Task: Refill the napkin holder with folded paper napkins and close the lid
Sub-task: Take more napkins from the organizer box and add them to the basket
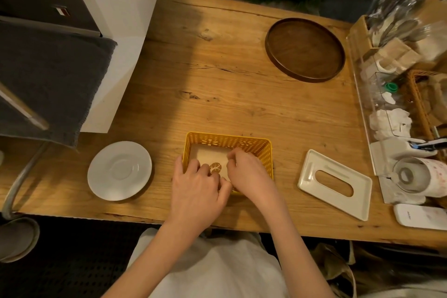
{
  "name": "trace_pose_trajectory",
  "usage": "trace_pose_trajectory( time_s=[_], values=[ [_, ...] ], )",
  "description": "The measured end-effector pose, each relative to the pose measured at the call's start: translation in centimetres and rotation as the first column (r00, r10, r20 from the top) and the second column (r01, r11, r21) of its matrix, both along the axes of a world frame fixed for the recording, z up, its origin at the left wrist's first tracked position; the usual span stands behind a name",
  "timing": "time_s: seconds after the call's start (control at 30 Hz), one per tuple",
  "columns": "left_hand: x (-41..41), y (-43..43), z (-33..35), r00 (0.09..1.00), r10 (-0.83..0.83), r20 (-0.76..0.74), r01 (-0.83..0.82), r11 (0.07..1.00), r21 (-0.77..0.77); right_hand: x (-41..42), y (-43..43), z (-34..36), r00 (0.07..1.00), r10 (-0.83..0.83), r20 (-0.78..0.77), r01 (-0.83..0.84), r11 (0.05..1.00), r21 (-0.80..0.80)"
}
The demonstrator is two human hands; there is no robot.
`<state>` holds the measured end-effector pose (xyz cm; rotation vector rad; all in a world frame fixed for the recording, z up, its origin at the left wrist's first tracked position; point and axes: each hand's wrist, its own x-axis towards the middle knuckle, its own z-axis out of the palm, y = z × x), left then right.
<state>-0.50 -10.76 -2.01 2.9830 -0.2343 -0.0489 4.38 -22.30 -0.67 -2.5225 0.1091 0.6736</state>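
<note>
A yellow perforated basket (242,143), the napkin holder, stands near the table's front edge. Inside it lies a beige folded napkin (210,156) with a brown leaf print. My left hand (197,186) reaches over the basket's front left corner, fingers curled down onto the napkin. My right hand (246,173) is inside the basket on the right, its fingers pinched at the napkin's edge. Both hands hide the basket's front wall. The white lid (312,172), with an oval slot, lies flat on the table to the right of the basket.
A white saucer (119,170) sits left of the basket. A round dark wooden tray (305,49) lies at the back right. A clear organiser (362,94) with sachets, a wicker basket and a glass crowd the right edge. A white box (121,31) stands at the left.
</note>
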Motion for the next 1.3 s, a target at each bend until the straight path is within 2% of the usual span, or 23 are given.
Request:
trace_pose_trajectory(
  time_s=[0.37,0.43,0.53,0.6,0.77,0.97,1.03,1.13,1.3],
  values=[
    [0.1,-0.1,0.1,1.000,-0.013,0.014,0.013,1.000,-0.010,0.5,-1.0,-0.6,0.981,-0.162,-0.109,0.189,0.933,0.306],
    [0.1,-0.1,0.1,1.000,-0.015,0.025,0.015,1.000,-0.014,0.7,-1.2,-0.5,0.957,-0.252,-0.142,0.288,0.884,0.369],
    [0.1,-0.1,0.0,1.000,-0.016,0.022,0.016,1.000,-0.017,1.0,-1.5,-0.2,0.883,-0.383,-0.272,0.469,0.756,0.457],
    [0.1,-0.1,0.1,1.000,-0.010,0.019,0.011,1.000,-0.018,1.0,-1.5,-0.1,0.853,-0.407,-0.327,0.519,0.721,0.459],
    [0.0,-0.1,0.2,1.000,-0.004,0.029,0.005,1.000,-0.018,1.2,-1.2,-0.5,0.843,-0.424,-0.332,0.534,0.738,0.413],
    [-0.1,-0.1,0.4,1.000,0.003,0.004,-0.003,0.999,-0.032,1.4,-1.3,-0.7,0.795,-0.463,-0.392,0.604,0.669,0.434],
    [0.0,0.0,0.4,1.000,0.002,0.010,-0.002,0.998,-0.057,1.3,-1.4,-0.4,0.809,-0.450,-0.378,0.584,0.683,0.438],
    [0.0,0.0,0.5,1.000,0.011,0.004,-0.011,0.996,-0.089,1.0,-1.5,0.2,0.862,-0.381,-0.334,0.498,0.761,0.416],
    [0.0,0.2,0.6,0.999,0.034,-0.011,-0.035,0.993,-0.112,-0.5,-2.0,1.4,0.963,-0.249,-0.104,0.270,0.903,0.335]
  ],
)
